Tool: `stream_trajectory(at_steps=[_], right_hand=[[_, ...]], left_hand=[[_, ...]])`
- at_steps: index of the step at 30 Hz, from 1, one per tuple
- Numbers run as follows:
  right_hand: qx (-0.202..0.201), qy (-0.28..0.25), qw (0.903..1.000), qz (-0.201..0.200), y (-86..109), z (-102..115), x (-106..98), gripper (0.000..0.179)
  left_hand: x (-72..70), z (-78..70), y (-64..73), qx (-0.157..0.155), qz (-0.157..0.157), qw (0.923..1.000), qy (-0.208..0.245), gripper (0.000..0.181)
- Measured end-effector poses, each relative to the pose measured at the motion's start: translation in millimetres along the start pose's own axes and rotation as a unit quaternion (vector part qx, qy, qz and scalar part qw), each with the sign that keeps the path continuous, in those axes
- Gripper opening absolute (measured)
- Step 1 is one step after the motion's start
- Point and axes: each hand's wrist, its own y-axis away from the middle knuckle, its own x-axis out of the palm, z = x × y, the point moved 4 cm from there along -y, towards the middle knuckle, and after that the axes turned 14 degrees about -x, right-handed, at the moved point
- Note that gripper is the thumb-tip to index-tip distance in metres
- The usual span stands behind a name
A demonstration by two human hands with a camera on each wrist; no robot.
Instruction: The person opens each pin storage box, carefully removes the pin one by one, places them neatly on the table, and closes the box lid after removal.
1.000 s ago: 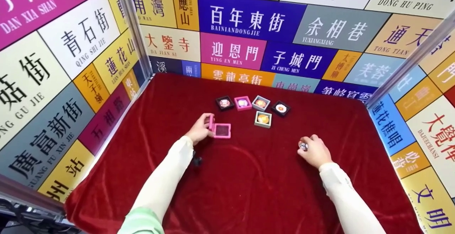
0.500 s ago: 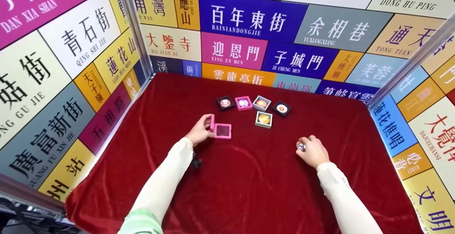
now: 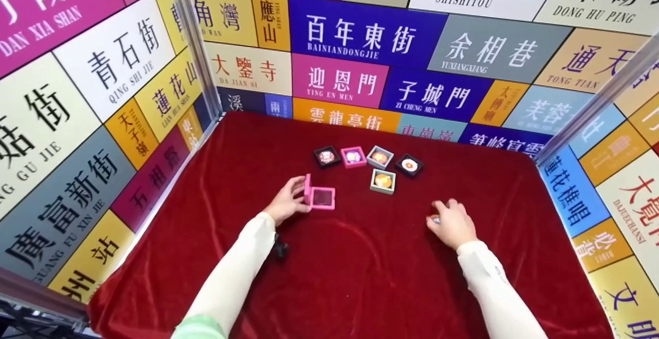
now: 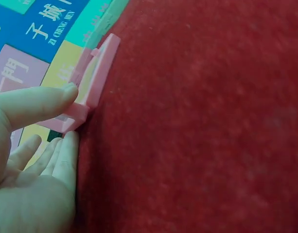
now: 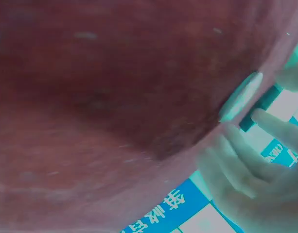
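My left hand holds the raised lid of a small pink display box, which stands opened on the red cloth. In the left wrist view its thumb overlaps the pink frame, with the fingertips right at the lower edge. Under my right hand is a small round patterned disc, mostly hidden in the head view. The right wrist view shows the disc low at the cloth, flat and edge-on, with spread fingers close around it.
Several small framed boxes with round pieces in them sit at the back: a black one, a pink one, grey ones and a black one. A green-grey box stands before them. Printed panels enclose the cloth.
The right hand has turned slightly and its fingers have spread; less of the disc shows in the head view. The left hand stays at the pink box. The head view tilts up slightly.
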Motion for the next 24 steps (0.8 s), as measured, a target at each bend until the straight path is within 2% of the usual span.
stream_trajectory(at_steps=[3,6,9,11,13,16,21,24], right_hand=[[-0.012,-0.023,0.999,-0.036,-27.3,10,0,0.043],[-0.038,-0.071,0.995,-0.059,-58.5,22,6,0.047],[-0.068,-0.121,0.9887,-0.057,-84.4,33,23,0.056],[-0.082,-0.15,0.9846,-0.037,-96.2,39,38,0.063],[-0.088,-0.169,0.9817,-0.006,-103.7,40,52,0.069],[-0.086,-0.177,0.9801,0.026,-109.8,35,62,0.072],[-0.086,-0.171,0.9814,0.01,-118.7,23,60,0.069],[-0.07,-0.155,0.9855,0.002,-125.6,19,57,0.069]], left_hand=[[-1.2,-4.7,2.4,-0.005,0.002,1.0,-0.007,0.107],[-0.7,-6.5,4.5,-0.008,-0.004,0.9997,-0.024,0.111],[-2.7,-1.2,12.8,-0.015,-0.015,0.9994,-0.028,0.114],[-4.3,4.7,21.4,-0.02,-0.022,0.999,-0.034,0.116],[-4.2,10.6,26.8,-0.028,-0.029,0.9984,-0.04,0.116],[1.6,12.2,27.3,-0.022,-0.033,0.9973,-0.063,0.115],[13.5,1.1,16.7,0.003,-0.033,0.9963,-0.079,0.116],[15.0,-4.5,10.4,0.007,-0.036,0.9959,-0.083,0.117]])
